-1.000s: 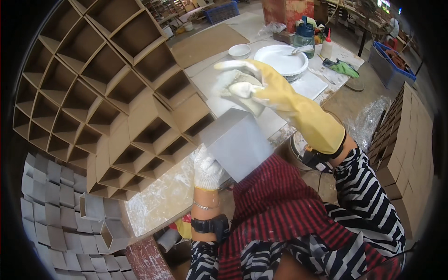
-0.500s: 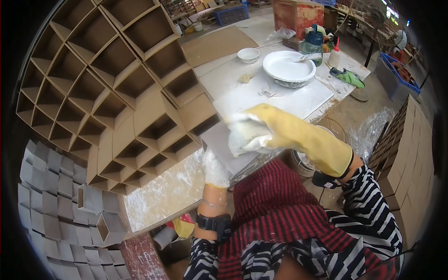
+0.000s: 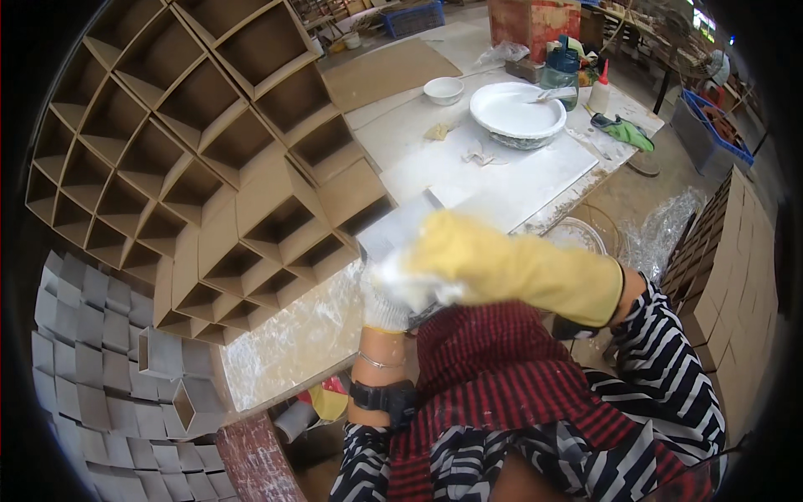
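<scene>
Left hand (image 3: 386,303), in a white knit glove, was closed around the lower end of a grey square tube (image 3: 400,234), holding it up over the lap, just off the near edge of the desk (image 3: 502,180). Right hand (image 3: 435,263), in a long yellow rubber glove, lay across the tube's upper face, fingers curled; the picture was motion-blurred there and a white smear showed under the fingertips. Whether that hand gripped a cloth or pad, or simply pressed on the tube, could not be told.

Step in hand, as judged: coating or wiping one face of the tube with white paste. The white basin (image 3: 517,113) holding that paste stood well apart on the far side of the desk, a small white bowl (image 3: 443,89) beside it.

To the left, a brown honeycomb rack (image 3: 192,159) of square cells leaned against the desk; a stack of grey tubes (image 3: 92,351) lay below it on the floor.

Next move, as judged, would call for a firm left-hand grip while the tube is turned to bring an uncoated face up, with the wet face kept off the striped sleeve (image 3: 669,351) and red apron (image 3: 493,360).
</scene>
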The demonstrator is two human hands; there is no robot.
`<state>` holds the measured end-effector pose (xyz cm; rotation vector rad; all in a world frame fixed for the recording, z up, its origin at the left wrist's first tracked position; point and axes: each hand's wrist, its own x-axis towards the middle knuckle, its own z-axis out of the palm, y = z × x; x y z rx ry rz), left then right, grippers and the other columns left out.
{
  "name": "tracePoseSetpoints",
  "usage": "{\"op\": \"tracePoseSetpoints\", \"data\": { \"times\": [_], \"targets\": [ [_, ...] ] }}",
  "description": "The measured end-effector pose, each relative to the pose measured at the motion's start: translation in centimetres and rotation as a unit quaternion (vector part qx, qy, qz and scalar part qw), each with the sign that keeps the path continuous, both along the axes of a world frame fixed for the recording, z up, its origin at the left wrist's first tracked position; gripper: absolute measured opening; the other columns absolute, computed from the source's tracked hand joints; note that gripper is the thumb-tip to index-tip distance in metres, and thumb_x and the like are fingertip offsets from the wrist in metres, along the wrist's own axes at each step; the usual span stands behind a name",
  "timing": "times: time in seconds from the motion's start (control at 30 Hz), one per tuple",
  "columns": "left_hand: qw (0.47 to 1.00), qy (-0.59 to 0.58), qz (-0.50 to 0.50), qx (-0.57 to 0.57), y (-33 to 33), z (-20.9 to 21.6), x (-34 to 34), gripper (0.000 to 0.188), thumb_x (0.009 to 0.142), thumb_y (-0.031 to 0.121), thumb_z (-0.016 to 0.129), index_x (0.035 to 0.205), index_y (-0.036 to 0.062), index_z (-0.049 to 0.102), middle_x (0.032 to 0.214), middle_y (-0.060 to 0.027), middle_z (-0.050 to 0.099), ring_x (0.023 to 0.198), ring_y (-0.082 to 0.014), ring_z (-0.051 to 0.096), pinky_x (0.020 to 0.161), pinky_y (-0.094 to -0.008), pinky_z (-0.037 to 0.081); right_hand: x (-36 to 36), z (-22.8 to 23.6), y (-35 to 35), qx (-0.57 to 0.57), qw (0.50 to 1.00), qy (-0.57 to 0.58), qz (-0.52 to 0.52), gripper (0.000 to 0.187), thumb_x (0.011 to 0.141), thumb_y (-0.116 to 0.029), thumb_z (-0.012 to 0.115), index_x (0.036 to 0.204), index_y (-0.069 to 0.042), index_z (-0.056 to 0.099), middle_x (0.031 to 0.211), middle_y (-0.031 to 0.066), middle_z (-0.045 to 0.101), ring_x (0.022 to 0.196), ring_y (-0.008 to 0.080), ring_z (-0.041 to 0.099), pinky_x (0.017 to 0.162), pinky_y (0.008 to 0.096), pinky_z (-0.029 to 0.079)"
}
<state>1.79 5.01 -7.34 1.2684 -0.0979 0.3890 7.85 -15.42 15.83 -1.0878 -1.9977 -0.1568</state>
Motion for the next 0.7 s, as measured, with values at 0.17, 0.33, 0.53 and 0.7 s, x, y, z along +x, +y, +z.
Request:
{"op": "tracePoseSetpoints", "data": {
  "times": [0.17, 0.33, 0.53, 0.7],
  "targets": [
    [0.929, 0.111, 0.056, -0.349, -3.7, 9.7, -3.0, 0.046, 0.098, 0.035, 0.040, 0.128, 0.0017, 0.046, 0.125, -0.0146, 0.054, 0.112, -0.0276, 0.054, 0.096, -0.0409, 0.045, -0.7, -0.1, -2.1, -0.013, 0.999, -0.023, 0.034, 0.044, 0.062, -0.001, 0.068, 0.104, -0.009, 0.060, 0.074, 0.0067, 0.062, 0.062, 0.0272, 0.060, 0.056, 0.0387, 0.047],
    [0.958, 0.214, 0.113, 0.155, -4.6, 11.1, -2.2, 0.038, 0.094, 0.030, 0.047, 0.120, 0.0023, 0.050, 0.118, -0.0143, 0.056, 0.107, -0.0250, 0.056, 0.090, -0.0362, 0.047, 2.5, 0.7, 1.2, 0.027, 0.998, -0.058, -0.007, 0.042, 0.062, 0.002, 0.065, 0.102, -0.010, 0.061, 0.072, 0.0073, 0.062, 0.063, 0.0285, 0.061, 0.054, 0.0385, 0.047],
    [0.964, 0.075, 0.110, -0.228, -9.0, 14.4, -2.7, 0.021, 0.090, 0.018, 0.048, 0.099, 0.0026, 0.059, 0.088, -0.0130, 0.063, 0.086, -0.0241, 0.061, 0.070, -0.0385, 0.052, 6.4, 1.7, 4.0, 0.098, 0.990, -0.032, -0.091, 0.037, 0.062, -0.001, 0.067, 0.098, -0.010, 0.064, 0.076, 0.0091, 0.066, 0.066, 0.0300, 0.063, 0.056, 0.0342, 0.049],
    [0.850, 0.105, 0.158, 0.491, -5.3, 13.5, -2.5, 0.028, 0.088, 0.022, 0.056, 0.108, 0.0028, 0.056, 0.092, -0.0060, 0.065, 0.082, -0.0208, 0.064, 0.072, -0.0335, 0.052, 2.1, 1.6, 0.9, -0.004, 0.990, -0.064, -0.122, 0.027, 0.072, -0.009, 0.063, 0.098, -0.008, 0.063, 0.069, 0.0059, 0.063, 0.053, 0.0217, 0.059, 0.053, 0.0317, 0.049]
  ]
}}
